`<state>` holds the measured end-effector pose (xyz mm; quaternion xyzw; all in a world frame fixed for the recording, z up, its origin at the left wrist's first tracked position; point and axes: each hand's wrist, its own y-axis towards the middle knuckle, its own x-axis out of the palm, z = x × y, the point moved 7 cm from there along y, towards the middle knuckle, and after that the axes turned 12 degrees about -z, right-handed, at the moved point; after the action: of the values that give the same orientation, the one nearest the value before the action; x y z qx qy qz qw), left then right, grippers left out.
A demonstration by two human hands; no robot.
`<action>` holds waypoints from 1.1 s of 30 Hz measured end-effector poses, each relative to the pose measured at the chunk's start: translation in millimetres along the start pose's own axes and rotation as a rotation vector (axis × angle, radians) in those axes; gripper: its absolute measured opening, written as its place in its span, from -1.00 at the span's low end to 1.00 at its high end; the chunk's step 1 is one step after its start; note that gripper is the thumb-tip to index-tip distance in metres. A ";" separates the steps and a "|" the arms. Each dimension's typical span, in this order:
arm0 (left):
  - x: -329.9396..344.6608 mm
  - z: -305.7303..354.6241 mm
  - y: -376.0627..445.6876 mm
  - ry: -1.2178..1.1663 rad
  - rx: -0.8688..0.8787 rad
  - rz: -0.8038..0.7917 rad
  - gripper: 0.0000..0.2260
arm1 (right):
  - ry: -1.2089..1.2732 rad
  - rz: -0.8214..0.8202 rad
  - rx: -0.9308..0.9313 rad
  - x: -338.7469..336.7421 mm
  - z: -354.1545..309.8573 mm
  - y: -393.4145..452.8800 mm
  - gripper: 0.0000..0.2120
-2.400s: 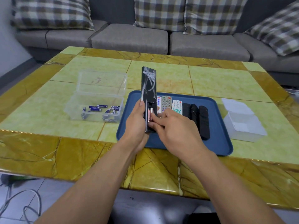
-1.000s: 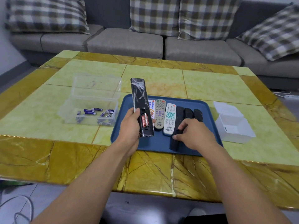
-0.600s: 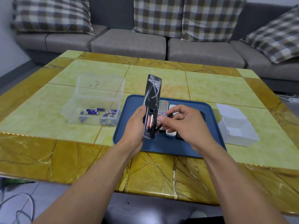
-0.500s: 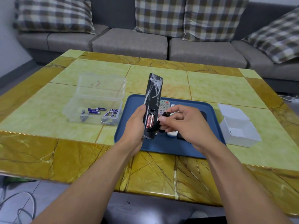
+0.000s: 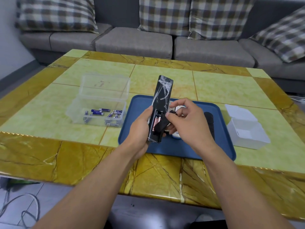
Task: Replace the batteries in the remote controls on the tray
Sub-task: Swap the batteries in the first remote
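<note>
- Over the tray (image 5: 175, 148), left hand (image 5: 140, 129) grips the remote (image 5: 160, 100), battery bay up.
- Right hand (image 5: 186, 123) pinches the cover (image 5: 162, 124).
- Tip: line the cover up square, then slide till it clicks, probably.

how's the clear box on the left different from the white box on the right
The clear box is see-through and holds loose batteries; the white box is opaque, with nothing visible inside. The clear box sits left of the blue tray, the white box right of it. Both rest on the table with lids open.
</note>
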<state>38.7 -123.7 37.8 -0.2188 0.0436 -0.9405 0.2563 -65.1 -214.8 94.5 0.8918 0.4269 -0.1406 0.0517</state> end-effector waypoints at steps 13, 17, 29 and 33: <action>-11.2 2.6 -3.8 0.017 -0.033 0.095 -0.59 | -0.130 -0.215 -0.001 9.9 -10.6 -4.5 -0.81; -8.8 2.4 -4.5 0.005 -0.041 0.092 -0.59 | -0.021 -0.123 -0.053 3.9 -13.3 -0.2 -0.81; 0.2 -2.4 -7.2 -0.142 -0.077 0.021 -0.60 | -0.314 -0.070 -0.181 8.1 -14.3 7.3 -0.77; -2.1 -2.0 -7.1 -0.215 -0.088 0.026 -0.61 | -0.477 -0.043 -0.192 13.4 -11.6 8.1 -0.66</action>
<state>36.2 -116.5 36.6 -0.3288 0.0602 -0.9054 0.2619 -48.4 -207.5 101.4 0.8150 0.4331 -0.3068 0.2325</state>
